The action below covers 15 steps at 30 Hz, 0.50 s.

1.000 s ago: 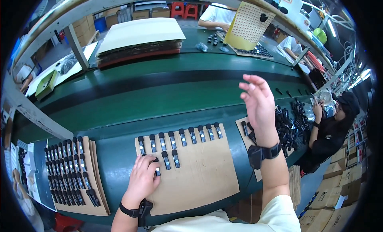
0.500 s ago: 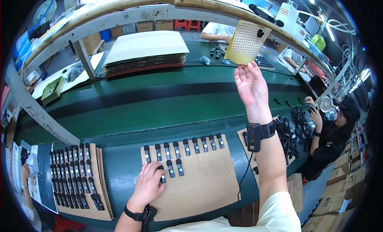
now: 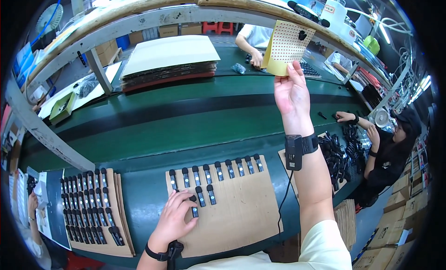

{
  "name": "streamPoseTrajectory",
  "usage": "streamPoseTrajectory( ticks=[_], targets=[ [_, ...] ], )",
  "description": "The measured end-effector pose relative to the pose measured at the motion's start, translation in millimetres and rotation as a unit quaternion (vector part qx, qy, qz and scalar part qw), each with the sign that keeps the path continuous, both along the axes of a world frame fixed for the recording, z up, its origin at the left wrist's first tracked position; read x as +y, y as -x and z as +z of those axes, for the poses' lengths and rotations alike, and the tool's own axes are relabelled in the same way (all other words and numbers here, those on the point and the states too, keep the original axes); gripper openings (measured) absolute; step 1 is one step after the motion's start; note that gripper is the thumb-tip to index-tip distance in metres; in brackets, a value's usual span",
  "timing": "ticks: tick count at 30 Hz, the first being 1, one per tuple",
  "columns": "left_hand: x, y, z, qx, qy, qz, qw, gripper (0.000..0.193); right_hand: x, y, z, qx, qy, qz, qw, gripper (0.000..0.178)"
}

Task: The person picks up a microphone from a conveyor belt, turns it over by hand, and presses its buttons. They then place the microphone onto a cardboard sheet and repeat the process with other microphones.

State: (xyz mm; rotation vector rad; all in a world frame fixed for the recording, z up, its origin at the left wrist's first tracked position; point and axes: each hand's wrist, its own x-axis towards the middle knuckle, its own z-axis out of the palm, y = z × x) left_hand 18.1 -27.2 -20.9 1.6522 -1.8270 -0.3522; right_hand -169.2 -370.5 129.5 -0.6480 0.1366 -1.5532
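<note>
My left hand (image 3: pixel 175 219) rests on a cardboard sheet (image 3: pixel 232 228), its curled fingers and thumb around a small black microphone with a foam tip (image 3: pixel 194 207). Several like it stand in a row (image 3: pixel 218 171) along the sheet's far edge. Two more (image 3: pixel 205 195) lie just right of my fingers in a second row. Raised in front of me, my right hand (image 3: pixel 291 93) pinches the lower edge of a yellow sheet of small round stickers (image 3: pixel 287 44). That sheet hangs by the shelf rail, with a black clip (image 3: pixel 302 35) on it. Some right fingertips are hidden behind it.
Filled microphone rows (image 3: pixel 88 207) lie on stacked cardboard at left. A green conveyor belt (image 3: pixel 186 112) runs across beyond the table. Card sheets (image 3: pixel 172 56) are piled past it. At right are a heap of black parts (image 3: pixel 332 154) and a co-worker (image 3: pixel 399 144).
My right hand has closed in on the sticker sheet's lower edge. My left hand stays at the microphone. The co-worker at right now reaches onto the belt; a person opposite has extended an arm.
</note>
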Motion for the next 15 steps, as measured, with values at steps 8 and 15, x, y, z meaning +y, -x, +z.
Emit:
streamPoseTrajectory(
  ticks=[8, 15],
  targets=[
    [12, -2, 19, 0.105, 0.019, -0.013, 0.994, 0.040, -8, 0, -4, 0.009, 0.020, -0.046, 0.999, 0.024],
    [18, 2, 22, 0.133, 0.031, -0.010, 0.991, 0.040, -13, 6, -7, 0.025, 0.036, -0.046, 0.998, 0.020]
  ],
)
